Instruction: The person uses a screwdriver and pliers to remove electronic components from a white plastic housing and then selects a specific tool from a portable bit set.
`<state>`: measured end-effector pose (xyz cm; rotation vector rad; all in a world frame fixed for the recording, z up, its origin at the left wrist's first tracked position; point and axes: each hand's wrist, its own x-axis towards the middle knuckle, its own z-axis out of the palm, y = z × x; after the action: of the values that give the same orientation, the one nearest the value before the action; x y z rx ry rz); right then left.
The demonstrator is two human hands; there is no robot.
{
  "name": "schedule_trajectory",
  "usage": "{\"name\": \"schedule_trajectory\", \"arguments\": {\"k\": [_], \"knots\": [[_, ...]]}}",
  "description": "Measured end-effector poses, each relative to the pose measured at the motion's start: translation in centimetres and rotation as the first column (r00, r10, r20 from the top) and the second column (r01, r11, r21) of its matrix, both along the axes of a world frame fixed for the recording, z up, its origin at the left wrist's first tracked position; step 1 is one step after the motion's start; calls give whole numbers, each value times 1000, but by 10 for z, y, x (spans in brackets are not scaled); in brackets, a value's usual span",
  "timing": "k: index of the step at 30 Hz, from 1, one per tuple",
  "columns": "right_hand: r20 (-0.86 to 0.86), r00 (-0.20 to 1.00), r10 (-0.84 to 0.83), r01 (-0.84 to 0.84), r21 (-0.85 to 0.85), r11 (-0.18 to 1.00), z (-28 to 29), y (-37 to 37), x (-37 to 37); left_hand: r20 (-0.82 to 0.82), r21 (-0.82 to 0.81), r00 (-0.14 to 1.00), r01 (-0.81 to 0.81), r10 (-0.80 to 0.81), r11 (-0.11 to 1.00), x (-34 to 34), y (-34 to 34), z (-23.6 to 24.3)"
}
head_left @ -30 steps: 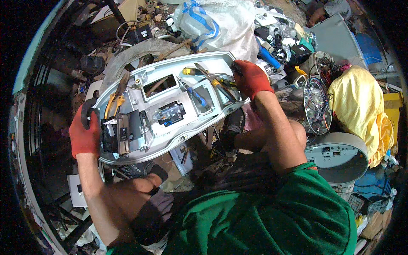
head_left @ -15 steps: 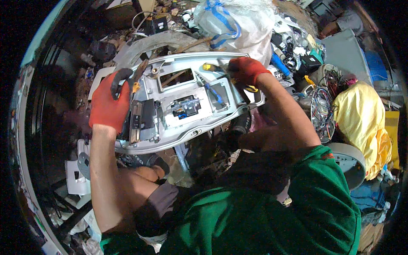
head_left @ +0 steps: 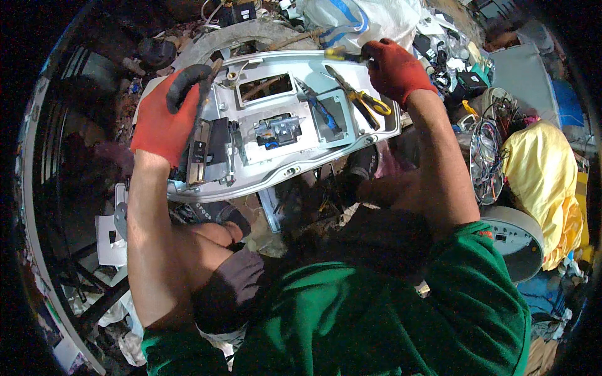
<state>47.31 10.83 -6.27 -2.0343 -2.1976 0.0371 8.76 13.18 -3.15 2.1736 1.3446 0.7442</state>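
A pale grey-white plastic housing panel [head_left: 251, 185] lies tilted before me, with a rectangular opening and shallow recesses. My left hand [head_left: 168, 116], in a red glove with dark fingertips, curls at the panel's left edge around a dark, narrow piece; what exactly it grips is hidden. Above the panel's far right edge, my right hand [head_left: 398, 70], also red-gloved, holds a yellow-and-black screwdriver [head_left: 342, 55]. Yellow-handled pliers [head_left: 374, 103] and a blue-handled tool [head_left: 323, 106] rest on the panel's right part. Near its middle sits a black mechanism [head_left: 279, 130] with blue parts.
A white sack with blue stripes [head_left: 351, 22] stands beyond the panel. Electronic scrap [head_left: 461, 59] is heaped at the far right. To the right are tangled wires [head_left: 486, 153], a yellow sack [head_left: 539, 182] and a round grey housing [head_left: 514, 241]. My feet are below the panel.
My right hand has lifted with the screwdriver and moved up and right, uncovering the yellow-handled pliers. The panel appears higher in view, and my left hand remains at its left edge.
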Motion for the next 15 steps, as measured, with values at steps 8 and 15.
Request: {"name": "schedule_trajectory", "arguments": {"k": [8,15], "knots": [[-982,66,175,-279,150,949,18,-44,-80,676,-242,735,282,-47,928,36,-17,27],[-820,479,314,-333,161,929,31,-54,-100,687,-255,717,386,-115,887,52,-33,45]]}}
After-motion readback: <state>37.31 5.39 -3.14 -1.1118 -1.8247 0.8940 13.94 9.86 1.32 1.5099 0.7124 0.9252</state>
